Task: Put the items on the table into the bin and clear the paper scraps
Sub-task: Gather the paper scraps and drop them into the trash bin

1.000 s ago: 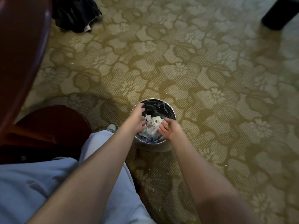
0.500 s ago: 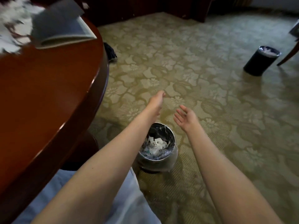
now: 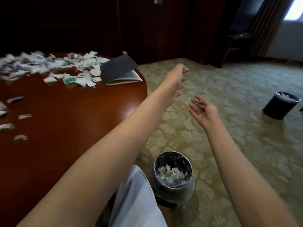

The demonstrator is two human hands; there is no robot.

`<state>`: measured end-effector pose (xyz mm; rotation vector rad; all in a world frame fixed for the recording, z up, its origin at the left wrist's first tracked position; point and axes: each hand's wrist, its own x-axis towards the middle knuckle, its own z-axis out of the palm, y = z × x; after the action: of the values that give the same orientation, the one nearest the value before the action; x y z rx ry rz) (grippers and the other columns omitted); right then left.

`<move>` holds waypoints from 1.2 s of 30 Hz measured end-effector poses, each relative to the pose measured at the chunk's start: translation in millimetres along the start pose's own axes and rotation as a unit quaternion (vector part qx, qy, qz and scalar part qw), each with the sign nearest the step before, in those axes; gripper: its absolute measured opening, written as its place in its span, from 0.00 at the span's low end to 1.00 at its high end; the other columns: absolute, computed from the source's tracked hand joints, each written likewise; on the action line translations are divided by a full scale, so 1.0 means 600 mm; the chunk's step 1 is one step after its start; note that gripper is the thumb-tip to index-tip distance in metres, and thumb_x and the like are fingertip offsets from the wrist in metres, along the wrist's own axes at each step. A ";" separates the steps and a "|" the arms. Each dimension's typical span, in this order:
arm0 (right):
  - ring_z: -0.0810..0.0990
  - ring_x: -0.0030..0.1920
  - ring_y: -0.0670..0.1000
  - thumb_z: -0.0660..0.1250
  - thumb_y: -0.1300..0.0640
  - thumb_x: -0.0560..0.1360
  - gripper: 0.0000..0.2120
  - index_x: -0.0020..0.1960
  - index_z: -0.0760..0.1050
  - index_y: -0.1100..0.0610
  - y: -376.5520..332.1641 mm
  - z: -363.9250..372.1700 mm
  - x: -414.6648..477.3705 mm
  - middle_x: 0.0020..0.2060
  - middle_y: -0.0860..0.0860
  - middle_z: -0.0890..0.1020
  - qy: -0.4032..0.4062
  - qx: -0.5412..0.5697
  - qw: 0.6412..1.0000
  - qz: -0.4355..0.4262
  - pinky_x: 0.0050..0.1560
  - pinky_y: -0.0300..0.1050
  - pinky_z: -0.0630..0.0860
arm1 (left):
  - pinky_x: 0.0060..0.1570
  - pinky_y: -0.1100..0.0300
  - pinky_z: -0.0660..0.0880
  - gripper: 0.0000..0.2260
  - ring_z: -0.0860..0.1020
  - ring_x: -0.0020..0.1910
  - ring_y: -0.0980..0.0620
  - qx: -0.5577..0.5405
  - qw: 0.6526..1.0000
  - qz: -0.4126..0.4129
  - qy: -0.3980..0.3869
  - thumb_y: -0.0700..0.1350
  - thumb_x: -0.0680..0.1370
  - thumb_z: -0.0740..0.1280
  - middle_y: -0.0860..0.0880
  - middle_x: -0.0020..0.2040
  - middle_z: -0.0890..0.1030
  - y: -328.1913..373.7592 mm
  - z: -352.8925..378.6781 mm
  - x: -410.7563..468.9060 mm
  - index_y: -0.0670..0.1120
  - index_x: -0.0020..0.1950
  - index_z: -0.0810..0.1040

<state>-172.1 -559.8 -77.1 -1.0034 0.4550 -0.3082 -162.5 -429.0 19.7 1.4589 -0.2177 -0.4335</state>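
Observation:
A small round bin lined with clear plastic stands on the carpet by my knee, partly filled with torn paper. The round red-brown table on the left carries a wide heap of paper scraps along its far side and several loose scraps near the left edge. A grey booklet lies at the table's right rim. My left hand is raised above the carpet just right of the booklet, fingers loose, empty. My right hand hovers palm up, fingers spread, empty.
A second black bin with paper in it stands on the carpet at the far right. Dark wooden panelling and a dark chair back the room. Patterned carpet lies between the bins. My light trouser leg is beside the near bin.
Both hands left the near bin and rose forward, empty. My view lifted from the floor, so the table top with its scraps and booklet came into sight.

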 end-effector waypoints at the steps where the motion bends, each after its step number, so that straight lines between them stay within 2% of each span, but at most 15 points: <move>1: 0.75 0.44 0.47 0.52 0.60 0.81 0.11 0.51 0.74 0.54 -0.009 0.018 -0.006 0.45 0.49 0.76 -0.016 0.004 1.000 -0.007 0.44 0.39 0.73 | 0.65 0.51 0.62 0.18 0.68 0.67 0.46 0.008 1.000 0.009 0.010 0.51 0.81 0.52 0.45 0.67 0.71 0.012 -0.014 -0.007 0.49 0.66 0.73; 4: 0.76 0.45 0.49 0.53 0.62 0.80 0.12 0.47 0.74 0.54 -0.024 0.071 -0.028 0.46 0.51 0.77 -0.066 0.021 0.997 -0.021 0.44 0.39 0.75 | 0.62 0.53 0.64 0.17 0.70 0.62 0.47 0.050 0.997 0.039 0.053 0.50 0.81 0.52 0.47 0.63 0.73 0.040 -0.062 -0.027 0.49 0.65 0.74; 6: 0.77 0.45 0.49 0.53 0.63 0.80 0.12 0.47 0.74 0.55 -0.024 0.108 -0.041 0.46 0.52 0.78 -0.100 0.026 0.995 -0.018 0.42 0.38 0.77 | 0.55 0.55 0.67 0.17 0.70 0.55 0.49 0.076 0.992 0.055 0.086 0.50 0.81 0.53 0.47 0.59 0.73 0.052 -0.100 -0.041 0.48 0.65 0.74; 9: 0.77 0.45 0.50 0.53 0.64 0.79 0.11 0.48 0.74 0.57 -0.008 0.163 -0.059 0.46 0.53 0.78 -0.141 0.016 0.990 -0.005 0.42 0.39 0.76 | 0.51 0.57 0.65 0.15 0.69 0.53 0.50 0.104 0.984 0.067 0.129 0.49 0.80 0.55 0.49 0.56 0.72 0.056 -0.160 -0.062 0.47 0.62 0.75; 11: 0.77 0.44 0.50 0.53 0.64 0.79 0.11 0.53 0.73 0.59 0.009 0.201 -0.071 0.45 0.53 0.78 -0.168 -0.010 0.986 0.003 0.42 0.39 0.75 | 0.52 0.58 0.64 0.14 0.69 0.53 0.51 0.122 0.977 0.074 0.158 0.49 0.80 0.56 0.49 0.55 0.72 0.054 -0.205 -0.077 0.46 0.62 0.74; 13: 0.78 0.44 0.50 0.53 0.64 0.79 0.11 0.56 0.72 0.59 0.026 0.237 -0.086 0.45 0.53 0.79 -0.196 -0.050 0.979 -0.001 0.42 0.39 0.75 | 0.53 0.58 0.63 0.17 0.68 0.56 0.52 0.153 0.967 0.076 0.189 0.50 0.80 0.56 0.49 0.58 0.72 0.053 -0.247 -0.093 0.45 0.67 0.71; 16: 0.78 0.43 0.49 0.53 0.65 0.78 0.13 0.51 0.75 0.57 0.054 0.288 -0.116 0.48 0.54 0.79 -0.242 -0.169 0.955 -0.022 0.42 0.39 0.75 | 0.56 0.58 0.63 0.19 0.68 0.65 0.49 0.218 0.949 0.065 0.218 0.51 0.81 0.53 0.47 0.68 0.70 0.052 -0.307 -0.126 0.47 0.70 0.68; 18: 0.78 0.46 0.49 0.54 0.65 0.78 0.14 0.49 0.76 0.53 0.073 0.317 -0.135 0.54 0.55 0.79 -0.297 -0.264 0.916 -0.049 0.43 0.38 0.75 | 0.61 0.56 0.62 0.20 0.65 0.70 0.48 0.265 0.939 0.043 0.216 0.52 0.82 0.52 0.46 0.72 0.66 0.049 -0.341 -0.149 0.48 0.72 0.66; 20: 0.76 0.54 0.48 0.57 0.63 0.78 0.12 0.55 0.76 0.52 0.093 0.339 -0.161 0.59 0.54 0.77 -0.366 -0.361 0.855 -0.069 0.47 0.38 0.74 | 0.66 0.54 0.60 0.20 0.63 0.72 0.48 0.305 0.926 0.018 0.222 0.53 0.82 0.51 0.47 0.74 0.63 0.045 -0.374 -0.174 0.49 0.73 0.63; 22: 0.73 0.61 0.47 0.62 0.60 0.77 0.16 0.64 0.71 0.51 0.113 0.352 -0.188 0.63 0.51 0.74 -0.442 -0.440 0.777 -0.083 0.57 0.39 0.70 | 0.69 0.54 0.59 0.21 0.61 0.73 0.48 0.340 0.910 -0.003 0.238 0.53 0.83 0.50 0.48 0.75 0.62 0.042 -0.406 -0.199 0.49 0.74 0.62; 25: 0.62 0.71 0.45 0.67 0.50 0.75 0.31 0.74 0.57 0.47 0.146 0.377 -0.227 0.71 0.47 0.64 -0.539 -0.545 0.630 -0.124 0.66 0.38 0.59 | 0.68 0.56 0.60 0.21 0.62 0.72 0.49 0.352 0.894 -0.027 0.278 0.52 0.83 0.50 0.48 0.74 0.63 0.035 -0.460 -0.241 0.47 0.74 0.63; 28: 0.53 0.75 0.47 0.66 0.42 0.73 0.39 0.76 0.49 0.48 0.178 0.401 -0.257 0.75 0.47 0.56 -0.557 -0.608 0.522 -0.219 0.75 0.47 0.48 | 0.66 0.57 0.61 0.20 0.64 0.71 0.50 0.368 0.876 -0.040 0.308 0.52 0.83 0.50 0.50 0.73 0.64 0.025 -0.504 -0.288 0.48 0.73 0.64; 31: 0.46 0.76 0.49 0.63 0.36 0.72 0.42 0.77 0.45 0.47 0.201 0.417 -0.277 0.77 0.47 0.51 -0.565 -0.625 0.471 -0.261 0.76 0.51 0.43 | 0.64 0.58 0.62 0.20 0.65 0.71 0.50 0.377 0.858 -0.045 0.347 0.52 0.83 0.51 0.49 0.73 0.65 0.012 -0.547 -0.336 0.48 0.73 0.64; 36: 0.41 0.76 0.48 0.59 0.33 0.72 0.44 0.77 0.40 0.48 0.231 0.441 -0.296 0.77 0.49 0.45 -0.557 -0.644 0.443 -0.282 0.75 0.52 0.41 | 0.66 0.54 0.63 0.20 0.67 0.69 0.47 0.412 0.806 -0.068 0.420 0.51 0.82 0.53 0.47 0.72 0.68 -0.009 -0.615 -0.401 0.46 0.72 0.66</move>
<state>-187.4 -215.1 -36.1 -2.5733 -1.1887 0.2914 -232.9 5.6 1.9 2.3915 0.4880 0.2891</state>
